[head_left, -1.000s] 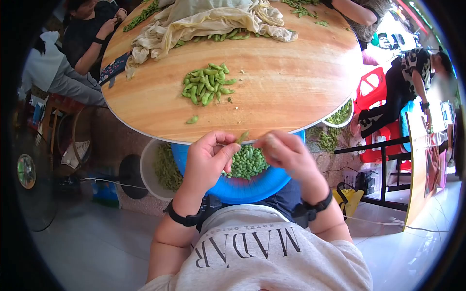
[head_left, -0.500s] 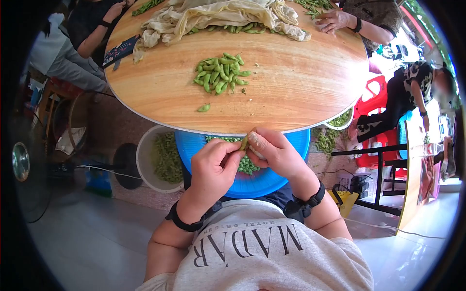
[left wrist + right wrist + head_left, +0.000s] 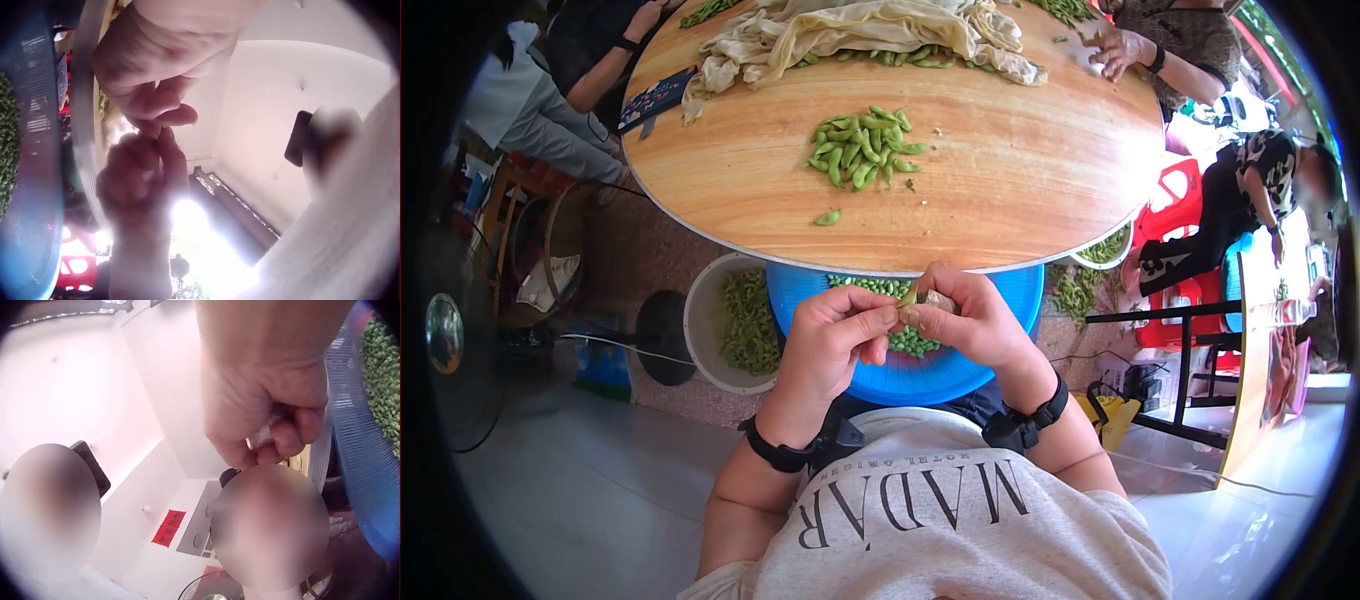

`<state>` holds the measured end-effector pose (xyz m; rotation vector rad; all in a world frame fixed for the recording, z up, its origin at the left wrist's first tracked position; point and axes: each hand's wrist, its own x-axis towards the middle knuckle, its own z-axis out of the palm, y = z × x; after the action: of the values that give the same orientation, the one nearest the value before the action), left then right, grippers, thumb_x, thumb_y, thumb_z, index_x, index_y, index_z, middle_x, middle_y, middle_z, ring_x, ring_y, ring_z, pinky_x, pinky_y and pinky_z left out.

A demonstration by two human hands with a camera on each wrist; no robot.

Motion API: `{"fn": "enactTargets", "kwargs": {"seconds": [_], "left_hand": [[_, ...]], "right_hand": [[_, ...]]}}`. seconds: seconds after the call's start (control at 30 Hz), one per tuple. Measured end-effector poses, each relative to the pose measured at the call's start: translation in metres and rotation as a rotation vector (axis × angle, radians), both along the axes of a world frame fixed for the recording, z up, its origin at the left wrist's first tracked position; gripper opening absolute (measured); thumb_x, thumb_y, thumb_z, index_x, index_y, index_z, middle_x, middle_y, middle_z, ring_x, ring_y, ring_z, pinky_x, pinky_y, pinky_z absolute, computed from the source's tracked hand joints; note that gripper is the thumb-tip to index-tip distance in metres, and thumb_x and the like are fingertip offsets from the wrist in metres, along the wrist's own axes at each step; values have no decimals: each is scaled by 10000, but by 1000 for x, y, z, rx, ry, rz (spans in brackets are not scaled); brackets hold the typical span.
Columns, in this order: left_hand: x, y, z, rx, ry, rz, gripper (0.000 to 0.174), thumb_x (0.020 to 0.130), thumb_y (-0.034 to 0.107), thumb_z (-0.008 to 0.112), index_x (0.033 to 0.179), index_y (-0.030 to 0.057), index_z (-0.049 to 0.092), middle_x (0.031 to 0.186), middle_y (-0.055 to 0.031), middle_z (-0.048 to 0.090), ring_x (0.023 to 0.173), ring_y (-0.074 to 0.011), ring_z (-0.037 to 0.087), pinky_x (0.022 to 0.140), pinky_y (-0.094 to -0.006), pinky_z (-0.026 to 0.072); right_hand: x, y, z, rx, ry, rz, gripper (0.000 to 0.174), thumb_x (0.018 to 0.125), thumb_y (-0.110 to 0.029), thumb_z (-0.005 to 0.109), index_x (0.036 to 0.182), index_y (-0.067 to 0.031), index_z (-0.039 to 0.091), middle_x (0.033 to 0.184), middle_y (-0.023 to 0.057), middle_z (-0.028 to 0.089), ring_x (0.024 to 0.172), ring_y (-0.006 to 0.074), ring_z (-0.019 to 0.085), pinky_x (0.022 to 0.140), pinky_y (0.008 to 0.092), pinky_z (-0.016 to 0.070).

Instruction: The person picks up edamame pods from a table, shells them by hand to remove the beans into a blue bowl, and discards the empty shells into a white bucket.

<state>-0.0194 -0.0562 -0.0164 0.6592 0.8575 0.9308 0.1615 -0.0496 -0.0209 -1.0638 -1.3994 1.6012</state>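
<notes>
In the head view, my left hand [image 3: 825, 335] pinches one end of a green soybean pod [image 3: 908, 297] between thumb and forefinger. My right hand [image 3: 982, 322] pinches the other end, so both sets of fingertips meet on it. Something whitish [image 3: 260, 434] shows among the curled right fingers in the right wrist view. Below the hands, a blue plastic basket [image 3: 1012, 345] holds shelled green beans [image 3: 915, 345]. On the wooden table [image 3: 1020, 170] lie a heap of pods [image 3: 862, 150] and a single pod [image 3: 828, 217] nearer the edge.
A white bucket [image 3: 703, 355] of pods stands left of the basket. Cream cloth [image 3: 830, 40] covers more pods at the table's back. Another person's hand [image 3: 1122, 50] is at the far right. Red stools [image 3: 1178, 205] and a fan [image 3: 445, 335] stand to either side.
My right hand has come in from the right, where it was apart and blurred, to take hold of the pod in my left hand. The head view has shifted slightly.
</notes>
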Motion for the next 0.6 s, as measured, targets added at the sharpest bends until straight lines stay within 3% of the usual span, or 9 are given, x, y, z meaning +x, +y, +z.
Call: {"fn": "enactTargets", "kwargs": {"seconds": [0.23, 0.47, 0.6], "left_hand": [[-3, 3, -5, -162, -129, -46, 101, 815, 61, 600, 878, -18, 606, 708, -86, 622, 489, -108, 546, 452, -202, 429], [12, -8, -4, 194, 335, 11, 79, 836, -25, 548, 908, -40, 579, 671, -56, 595, 544, -90, 558, 498, -207, 451], [12, -14, -5, 270, 386, -9, 83, 838, 10, 561, 909, -20, 593, 661, -48, 598, 538, -94, 567, 476, -195, 429]], "right_hand": [[3, -3, -5, -25, 29, 20, 169, 776, -140, 661, 816, 2, 578, 681, -28, 516, 618, 38, 458, 512, 201, 371], [6, 3, -6, -90, -21, -19, 185, 751, -133, 689, 830, -1, 586, 702, -20, 544, 641, 43, 479, 552, 200, 402], [8, 4, -20, -83, 39, 28, 181, 742, -119, 682, 843, -3, 588, 703, -19, 543, 644, 46, 481, 562, 206, 407]]}}
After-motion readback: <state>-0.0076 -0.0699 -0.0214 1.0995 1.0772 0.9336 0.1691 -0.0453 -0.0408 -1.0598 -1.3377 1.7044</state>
